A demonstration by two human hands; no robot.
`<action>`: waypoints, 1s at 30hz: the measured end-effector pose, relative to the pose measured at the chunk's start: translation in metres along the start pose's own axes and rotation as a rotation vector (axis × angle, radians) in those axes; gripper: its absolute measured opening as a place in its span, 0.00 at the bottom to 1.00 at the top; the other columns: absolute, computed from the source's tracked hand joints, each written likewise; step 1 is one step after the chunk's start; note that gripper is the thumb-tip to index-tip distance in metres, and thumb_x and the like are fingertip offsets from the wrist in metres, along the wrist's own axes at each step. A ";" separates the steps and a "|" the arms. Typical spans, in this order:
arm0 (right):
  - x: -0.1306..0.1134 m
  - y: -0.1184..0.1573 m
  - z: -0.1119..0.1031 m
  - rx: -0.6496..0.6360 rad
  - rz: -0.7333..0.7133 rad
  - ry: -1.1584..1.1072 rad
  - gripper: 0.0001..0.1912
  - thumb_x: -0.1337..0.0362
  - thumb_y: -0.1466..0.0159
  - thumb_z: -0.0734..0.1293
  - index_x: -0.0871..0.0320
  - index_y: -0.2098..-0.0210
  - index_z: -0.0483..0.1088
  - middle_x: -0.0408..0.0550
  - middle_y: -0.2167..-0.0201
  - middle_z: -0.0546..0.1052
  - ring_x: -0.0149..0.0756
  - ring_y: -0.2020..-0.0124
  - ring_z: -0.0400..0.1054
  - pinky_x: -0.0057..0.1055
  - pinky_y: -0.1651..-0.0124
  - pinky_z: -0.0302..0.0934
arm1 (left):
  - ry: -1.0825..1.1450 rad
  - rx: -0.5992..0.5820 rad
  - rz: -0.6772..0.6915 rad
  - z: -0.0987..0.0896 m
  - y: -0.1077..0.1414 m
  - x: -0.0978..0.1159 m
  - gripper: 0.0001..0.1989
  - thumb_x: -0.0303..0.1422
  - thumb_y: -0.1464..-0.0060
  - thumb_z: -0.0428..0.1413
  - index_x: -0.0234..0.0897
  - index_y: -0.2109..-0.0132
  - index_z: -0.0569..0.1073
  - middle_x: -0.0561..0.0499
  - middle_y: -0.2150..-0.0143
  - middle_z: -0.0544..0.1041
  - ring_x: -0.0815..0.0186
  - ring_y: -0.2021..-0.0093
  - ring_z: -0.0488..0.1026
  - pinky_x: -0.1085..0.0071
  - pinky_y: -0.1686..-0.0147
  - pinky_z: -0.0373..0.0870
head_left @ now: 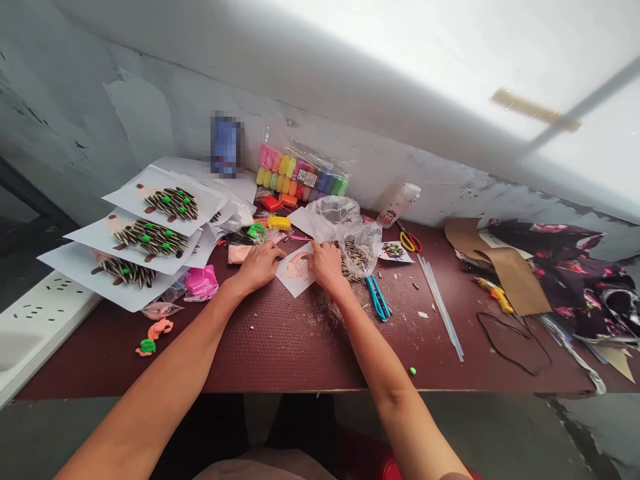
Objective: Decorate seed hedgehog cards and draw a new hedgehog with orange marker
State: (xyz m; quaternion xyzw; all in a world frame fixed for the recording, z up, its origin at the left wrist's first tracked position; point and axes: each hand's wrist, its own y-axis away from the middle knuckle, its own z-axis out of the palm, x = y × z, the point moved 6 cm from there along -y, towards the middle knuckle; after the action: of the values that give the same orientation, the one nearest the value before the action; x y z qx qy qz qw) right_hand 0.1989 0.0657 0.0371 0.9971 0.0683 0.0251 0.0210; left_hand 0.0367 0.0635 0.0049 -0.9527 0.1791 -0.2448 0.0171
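Observation:
A small white sheet of paper (296,288) with an orange hedgehog drawing lies flat between my hands. My left hand (260,265) rests at its left edge, fingers stretched loosely towards the sheet. My right hand (327,268) is over its right side, fingers bent down and pressed together; anything in them is hidden. Just right of that hand, striped sunflower seeds (354,259) spill from a clear plastic bag (363,243). A light pink block of clay (239,254) sits beyond my left wrist.
At left are stacked sheets with seed hedgehogs (150,237) and a white power strip (40,320). Coloured clay packs (300,177) lean on the wall. Rightward lie a blue utility knife (379,299), scissors (410,241), glue sticks (440,307), a yellow glue gun (495,295) and a bottle (399,205).

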 end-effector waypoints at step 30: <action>-0.024 0.010 0.003 -0.011 -0.382 -0.161 0.17 0.71 0.32 0.61 0.56 0.48 0.76 0.52 0.53 0.75 0.40 0.52 0.66 0.32 0.49 0.57 | -0.074 0.047 0.064 -0.001 0.004 0.015 0.13 0.30 0.40 0.53 0.39 0.55 0.82 0.42 0.56 0.78 0.51 0.51 0.74 0.56 0.49 0.70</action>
State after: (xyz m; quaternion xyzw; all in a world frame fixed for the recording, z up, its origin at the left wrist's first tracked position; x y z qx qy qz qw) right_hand 0.1768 0.0522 0.0334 0.9647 0.2541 -0.0586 0.0361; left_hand 0.0467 0.0545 0.0119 -0.9543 0.2027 -0.2129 0.0539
